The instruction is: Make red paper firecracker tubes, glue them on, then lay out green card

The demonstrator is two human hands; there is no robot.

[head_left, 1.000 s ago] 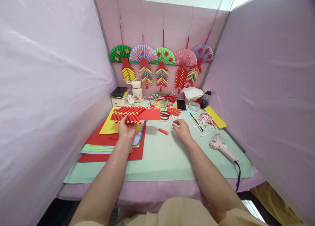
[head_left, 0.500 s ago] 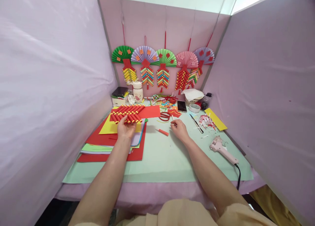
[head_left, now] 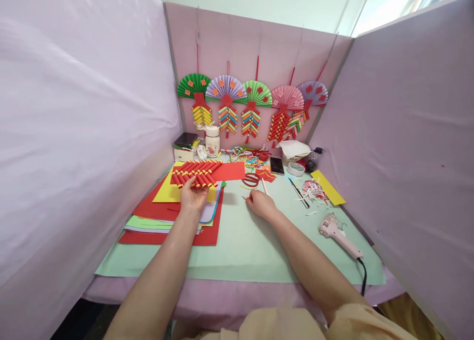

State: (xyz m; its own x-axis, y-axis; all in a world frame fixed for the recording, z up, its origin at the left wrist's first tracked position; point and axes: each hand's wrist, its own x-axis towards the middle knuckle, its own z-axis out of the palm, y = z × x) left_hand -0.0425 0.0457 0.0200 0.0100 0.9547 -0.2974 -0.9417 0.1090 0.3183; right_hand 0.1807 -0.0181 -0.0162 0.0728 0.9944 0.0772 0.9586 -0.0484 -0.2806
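My left hand (head_left: 193, 197) is closed on a red paper strip (head_left: 231, 171) covered with red and yellow paper rolls (head_left: 196, 173) set in slanting rows. It holds the strip raised over the stacked coloured paper (head_left: 168, 211). My right hand (head_left: 261, 204) has its fingers closed low over the green table sheet. From under them pokes the pale tip of a red tube (head_left: 245, 198), most of it hidden by the hand. Just beyond the knuckles is a slim white stick (head_left: 264, 186). Red-handled scissors (head_left: 251, 180) lie behind that hand.
At right lie a glue gun (head_left: 338, 236) with its cord, a craft knife (head_left: 299, 192) and paper shreds (head_left: 314, 191). Farther back are a phone (head_left: 276, 165), a tape roll (head_left: 296, 169) and a white bottle (head_left: 212, 141). Several fan decorations (head_left: 226, 89) hang on the back panel.
My right hand has moved left and closed over the red tube, leaving the white stick behind it. My left hand still holds the strip. The whole view has shifted slightly.
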